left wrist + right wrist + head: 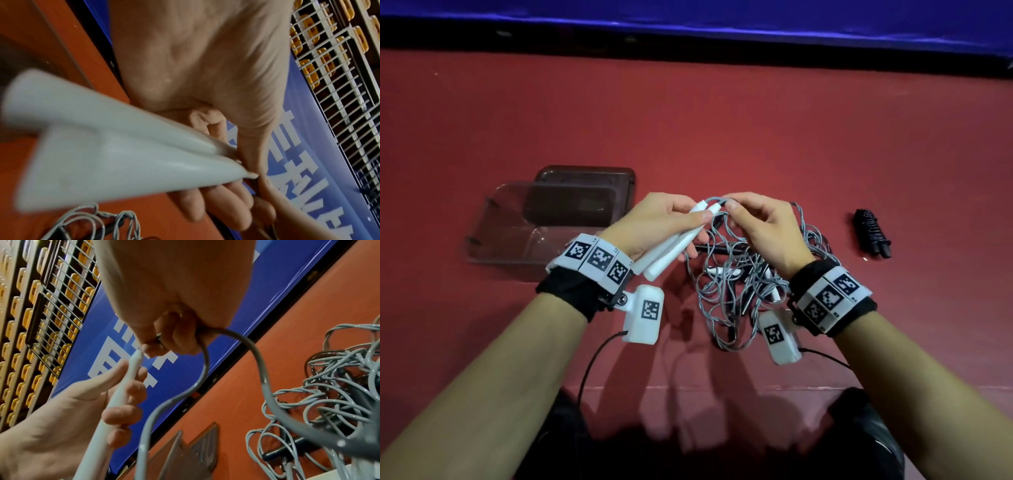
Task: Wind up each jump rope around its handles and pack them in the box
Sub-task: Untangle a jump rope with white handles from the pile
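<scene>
Over a red table (722, 113), my left hand (654, 222) closes around a pair of white handles (671, 246), held side by side so they make one core for winding. Their cord ends point away from me, their butts back toward my wrist. The left wrist view shows the fingers (216, 209) curled under the pair and the thumb pressing on top.

My right hand (760, 233) pinches the grey cord (205, 369) just where it leaves the handle tips, thumb and forefinger closed on it and the other fingers loosely bent. In the right wrist view the cord loops out of that pinch and runs down to the table. I judge the grip sits this close to the tips so that the first turn can be laid tight against the handles; no wrap is on them yet.

Below and between my hands lies a tangled heap of cord (736, 274) with more handles, dark and white, mixed through it. How many ropes it holds I cannot tell, and the snarl may drag on the cord as it is drawn up.

The clear box (493, 219) stands open to my left, its lid propped behind it; nothing shows inside. A black rope already wound into a bundle (872, 233) lies apart on the right, not yet packed.
</scene>
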